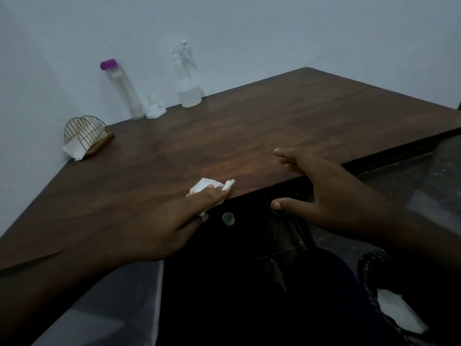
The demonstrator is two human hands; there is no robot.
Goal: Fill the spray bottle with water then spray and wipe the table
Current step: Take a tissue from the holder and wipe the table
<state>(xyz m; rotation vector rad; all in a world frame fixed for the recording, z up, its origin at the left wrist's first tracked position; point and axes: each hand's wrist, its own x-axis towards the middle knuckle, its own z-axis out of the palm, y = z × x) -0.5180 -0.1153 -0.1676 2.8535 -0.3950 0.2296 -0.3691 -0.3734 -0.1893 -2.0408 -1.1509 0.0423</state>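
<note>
At table edge (262, 188), left hand (179, 221) on tissue (202, 185)

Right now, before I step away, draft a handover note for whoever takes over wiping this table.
Left hand: presses a white tissue flat on the table, near its front edge.
Right hand: open, holding nothing, at the table's front edge.
Spray bottle: upright at the back by the wall, partly filled, spray head on. Purple-capped bottle stands to its left.
Done: filling, apparently; wiping is under way.
Left: wipe the rest of the tabletop.
</note>
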